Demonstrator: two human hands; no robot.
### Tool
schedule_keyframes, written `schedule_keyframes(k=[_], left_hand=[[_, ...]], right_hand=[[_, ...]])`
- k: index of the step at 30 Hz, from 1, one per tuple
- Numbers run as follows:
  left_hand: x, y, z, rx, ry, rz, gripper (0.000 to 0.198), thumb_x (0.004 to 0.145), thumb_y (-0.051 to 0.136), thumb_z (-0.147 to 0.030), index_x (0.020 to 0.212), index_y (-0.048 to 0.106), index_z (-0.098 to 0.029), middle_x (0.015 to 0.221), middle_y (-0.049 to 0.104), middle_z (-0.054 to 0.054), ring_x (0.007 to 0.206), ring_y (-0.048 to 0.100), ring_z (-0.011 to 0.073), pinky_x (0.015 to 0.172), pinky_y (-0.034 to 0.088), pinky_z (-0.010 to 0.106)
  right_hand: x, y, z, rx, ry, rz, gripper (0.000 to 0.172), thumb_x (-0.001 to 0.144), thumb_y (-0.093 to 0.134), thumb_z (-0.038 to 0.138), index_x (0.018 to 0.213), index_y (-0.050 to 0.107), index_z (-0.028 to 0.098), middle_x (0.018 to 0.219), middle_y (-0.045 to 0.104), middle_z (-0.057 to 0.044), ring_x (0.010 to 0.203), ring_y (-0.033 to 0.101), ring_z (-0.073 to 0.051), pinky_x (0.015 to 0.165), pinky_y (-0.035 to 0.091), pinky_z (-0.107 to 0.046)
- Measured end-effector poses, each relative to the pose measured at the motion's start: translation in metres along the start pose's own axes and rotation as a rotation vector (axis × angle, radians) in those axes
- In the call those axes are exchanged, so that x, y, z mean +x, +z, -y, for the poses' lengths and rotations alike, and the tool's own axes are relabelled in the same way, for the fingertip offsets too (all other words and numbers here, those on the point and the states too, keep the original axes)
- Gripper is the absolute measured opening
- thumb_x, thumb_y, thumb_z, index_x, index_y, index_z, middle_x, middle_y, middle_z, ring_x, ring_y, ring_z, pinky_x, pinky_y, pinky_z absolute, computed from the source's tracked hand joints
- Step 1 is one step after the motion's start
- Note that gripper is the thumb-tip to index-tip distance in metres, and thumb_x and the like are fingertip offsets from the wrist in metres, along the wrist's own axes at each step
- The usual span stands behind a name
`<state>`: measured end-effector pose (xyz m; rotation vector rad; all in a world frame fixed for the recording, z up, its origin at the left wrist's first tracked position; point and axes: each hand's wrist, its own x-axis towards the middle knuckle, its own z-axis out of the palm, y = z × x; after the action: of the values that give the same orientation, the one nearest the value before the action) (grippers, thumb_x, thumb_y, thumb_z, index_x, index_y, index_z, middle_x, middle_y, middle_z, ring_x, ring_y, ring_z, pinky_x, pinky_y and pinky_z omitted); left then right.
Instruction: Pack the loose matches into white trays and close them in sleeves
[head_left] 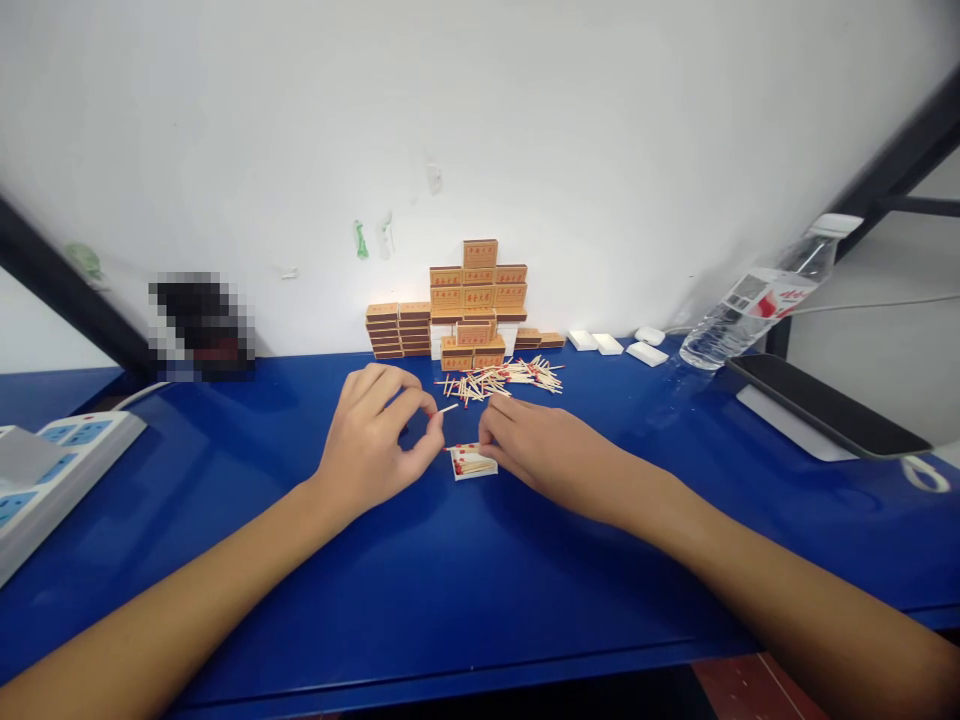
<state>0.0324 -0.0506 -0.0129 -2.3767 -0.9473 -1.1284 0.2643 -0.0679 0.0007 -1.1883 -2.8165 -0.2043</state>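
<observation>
Between thumb and forefinger my left hand (379, 430) pinches a single match (448, 408), its pale stick pointing to the right. My right hand (532, 440) is closed at the right side of a small white matchbox tray (476, 476), with a red-tipped match (459, 449) reaching left from its fingertips over the tray. Several matches (474, 466) lie inside the tray, red heads mostly to the left. Just beyond both hands spreads a loose heap of matches (517, 376). Behind the heap, matchboxes (478, 297) are stacked against the wall.
More matchboxes (397, 330) stand piled at the left of the stack. To the right are white empty trays (607, 344), a leaning water bottle (757, 300) and a black phone (829, 405). A power strip (75, 450) lies at the left on the blue table (450, 590).
</observation>
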Motion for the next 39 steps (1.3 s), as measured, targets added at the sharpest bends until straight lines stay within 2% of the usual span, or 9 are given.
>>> schedule_keyframes(k=[5,10,16,23,29,32,39], left_hand=[[0.0,0.0,0.001,-0.042,-0.025,-0.005,0.008,0.09,0.068,-0.016,0.084,0.064,-0.019,0.089,0.066,0.004,0.087,0.058,0.0211,0.078,0.044,0.038],[-0.001,-0.001,-0.001,-0.062,-0.015,0.003,0.007,0.089,0.068,-0.015,0.085,0.064,-0.019,0.091,0.067,0.004,0.089,0.06,0.0215,0.078,0.044,0.038],[0.0,-0.001,-0.001,-0.081,-0.017,-0.007,0.007,0.089,0.069,-0.015,0.085,0.064,-0.02,0.09,0.067,0.004,0.089,0.061,0.0218,0.08,0.046,0.039],[0.0,-0.002,-0.003,-0.089,-0.013,-0.007,0.008,0.089,0.068,-0.015,0.085,0.064,-0.02,0.09,0.068,0.004,0.089,0.061,0.0217,0.08,0.047,0.039],[0.001,-0.003,-0.004,-0.089,-0.018,-0.01,0.008,0.089,0.068,-0.015,0.085,0.064,-0.021,0.091,0.069,0.004,0.089,0.062,0.0219,0.08,0.047,0.039],[0.001,-0.003,-0.004,-0.091,-0.017,-0.01,0.008,0.089,0.068,-0.015,0.085,0.064,-0.02,0.091,0.069,0.004,0.09,0.061,0.0218,0.08,0.047,0.039],[0.001,-0.003,-0.004,-0.103,-0.005,-0.005,0.008,0.089,0.068,-0.015,0.085,0.064,-0.02,0.091,0.069,0.004,0.089,0.062,0.022,0.081,0.047,0.04]], right_hand=[[-0.001,0.005,0.001,-0.091,-0.033,0.028,0.011,0.1,0.055,0.007,0.102,0.063,0.015,0.109,0.065,-0.011,0.089,0.063,-0.021,0.066,0.042,-0.031],[-0.003,0.004,0.0,-0.148,-0.025,-0.003,0.012,0.098,0.056,0.006,0.098,0.062,0.016,0.106,0.065,-0.012,0.092,0.063,-0.023,0.066,0.042,-0.032],[-0.002,0.006,0.0,-0.091,-0.021,0.001,0.013,0.095,0.059,0.004,0.098,0.063,0.016,0.106,0.066,-0.01,0.087,0.063,-0.021,0.063,0.04,-0.031],[0.0,0.005,0.002,-0.017,-0.035,-0.006,0.013,0.102,0.052,0.01,0.1,0.064,0.015,0.11,0.066,-0.011,0.091,0.065,-0.021,0.073,0.045,-0.032],[0.002,-0.001,0.006,0.089,-0.009,-0.021,0.019,0.106,0.049,0.02,0.098,0.065,0.015,0.106,0.066,-0.011,0.088,0.064,-0.021,0.072,0.044,-0.032],[0.003,0.002,0.005,0.166,-0.017,-0.053,0.022,0.108,0.049,0.025,0.1,0.067,0.015,0.105,0.066,-0.009,0.088,0.064,-0.02,0.074,0.045,-0.032],[0.011,0.016,0.001,0.367,0.006,-0.087,0.015,0.103,0.06,0.026,0.097,0.07,0.016,0.1,0.066,-0.006,0.087,0.062,-0.018,0.078,0.045,-0.031]])
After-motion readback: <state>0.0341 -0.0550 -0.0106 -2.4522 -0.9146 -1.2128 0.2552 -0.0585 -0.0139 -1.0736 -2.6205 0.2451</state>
